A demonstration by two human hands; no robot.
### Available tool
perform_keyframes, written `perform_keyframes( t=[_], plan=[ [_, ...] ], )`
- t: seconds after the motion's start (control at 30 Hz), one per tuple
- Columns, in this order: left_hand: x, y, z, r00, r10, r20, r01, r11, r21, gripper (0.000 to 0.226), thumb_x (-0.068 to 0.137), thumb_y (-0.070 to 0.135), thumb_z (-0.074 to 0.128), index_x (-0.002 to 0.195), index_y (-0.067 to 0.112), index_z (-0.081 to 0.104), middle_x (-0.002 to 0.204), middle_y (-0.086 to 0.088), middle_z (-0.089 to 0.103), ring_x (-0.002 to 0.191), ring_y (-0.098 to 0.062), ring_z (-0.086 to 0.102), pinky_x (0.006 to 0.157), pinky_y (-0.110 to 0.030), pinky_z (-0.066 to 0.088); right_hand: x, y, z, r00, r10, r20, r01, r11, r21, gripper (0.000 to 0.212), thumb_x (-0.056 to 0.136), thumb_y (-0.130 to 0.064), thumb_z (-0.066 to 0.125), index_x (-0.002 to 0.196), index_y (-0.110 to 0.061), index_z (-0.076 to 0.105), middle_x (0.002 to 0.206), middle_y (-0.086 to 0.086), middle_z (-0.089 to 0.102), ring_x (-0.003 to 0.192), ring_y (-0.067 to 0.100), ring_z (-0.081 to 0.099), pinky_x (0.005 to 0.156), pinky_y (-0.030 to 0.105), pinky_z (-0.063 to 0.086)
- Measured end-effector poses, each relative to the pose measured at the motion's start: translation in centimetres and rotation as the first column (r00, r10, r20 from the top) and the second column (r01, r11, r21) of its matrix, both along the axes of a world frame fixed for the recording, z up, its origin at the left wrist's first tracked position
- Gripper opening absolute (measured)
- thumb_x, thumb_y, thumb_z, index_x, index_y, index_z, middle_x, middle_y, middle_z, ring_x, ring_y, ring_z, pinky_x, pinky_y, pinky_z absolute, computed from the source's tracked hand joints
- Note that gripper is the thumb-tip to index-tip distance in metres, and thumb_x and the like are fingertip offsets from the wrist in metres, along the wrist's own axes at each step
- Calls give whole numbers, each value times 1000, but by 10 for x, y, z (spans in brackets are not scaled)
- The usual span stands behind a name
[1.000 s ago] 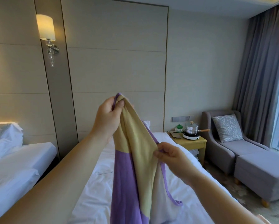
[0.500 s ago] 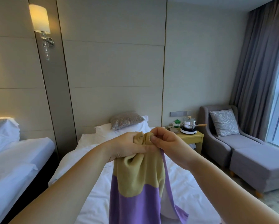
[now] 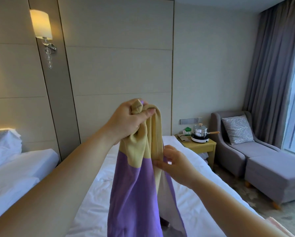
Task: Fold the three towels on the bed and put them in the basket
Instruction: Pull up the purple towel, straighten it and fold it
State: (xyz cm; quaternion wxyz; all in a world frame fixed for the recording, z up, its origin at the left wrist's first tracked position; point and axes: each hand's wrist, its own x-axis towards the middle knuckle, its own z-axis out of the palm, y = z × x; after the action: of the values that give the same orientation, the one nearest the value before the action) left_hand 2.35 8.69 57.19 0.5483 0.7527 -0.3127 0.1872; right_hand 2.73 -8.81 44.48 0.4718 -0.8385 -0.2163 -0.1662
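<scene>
While the left hand [image 3: 127, 118] clamped its grip on the bunched top of the purple-and-yellow towel [image 3: 134, 185] above the bed [image 3: 98, 202], the right hand [image 3: 175, 165] pinched a lower edge; folding looked barely begun, and next the corners likely needed spreading.

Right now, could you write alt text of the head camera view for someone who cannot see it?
A person's left hand grips the bunched top of a purple and yellow towel held up over a white-sheeted bed, while the right hand pinches its edge lower down. A grey armchair stands beyond.
</scene>
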Motion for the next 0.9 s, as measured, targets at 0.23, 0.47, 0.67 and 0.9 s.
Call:
perform_keyframes(
  t=[0.23, 0.47, 0.67, 0.9],
  plan=[
    [29, 38, -7, 899, 434, 61, -429, 900, -78, 14, 83, 31, 70, 83, 17, 66, 73, 7, 63, 67, -5, 59, 60, -18, 44, 3, -14, -10, 980, -9, -197, 68, 952, 297, 19, 91, -15, 61, 73, -8, 60, 70, 6, 52, 69, 16, 47, 68, 29, 37],
    [40, 43, -57, 888, 458, -36, -390, 792, 470, 59, 71, 40, 81, 121, 22, 55, 115, 6, 60, 96, -14, 61, 77, -26, 51, 3, -13, 21, 969, 170, -180, -82, 906, 414, 10, 92, -12, 59, 85, -12, 67, 81, 7, 60, 79, 21, 52, 74, 35, 41],
    [11, -2, -80, 885, -150, -441, 305, 903, 304, 49, 81, 50, 67, 110, 10, 61, 86, -1, 55, 79, -14, 49, 74, -31, 42, -4, -15, 47, 931, 314, -184, -260, 928, 267, 13, 91, -7, 59, 84, -13, 68, 85, 10, 64, 84, 22, 58, 81, 35, 47],
    [15, -15, -58, 990, -49, -134, 94, 929, 357, 12, 93, 25, 60, 88, 15, 62, 50, 18, 46, 44, 0, 41, 44, -8, 32, -8, -25, 31, 928, 320, -189, -227, 890, 395, 11, 93, -19, 56, 93, -8, 57, 78, 2, 57, 73, 13, 49, 66, 24, 39]
  ],
)
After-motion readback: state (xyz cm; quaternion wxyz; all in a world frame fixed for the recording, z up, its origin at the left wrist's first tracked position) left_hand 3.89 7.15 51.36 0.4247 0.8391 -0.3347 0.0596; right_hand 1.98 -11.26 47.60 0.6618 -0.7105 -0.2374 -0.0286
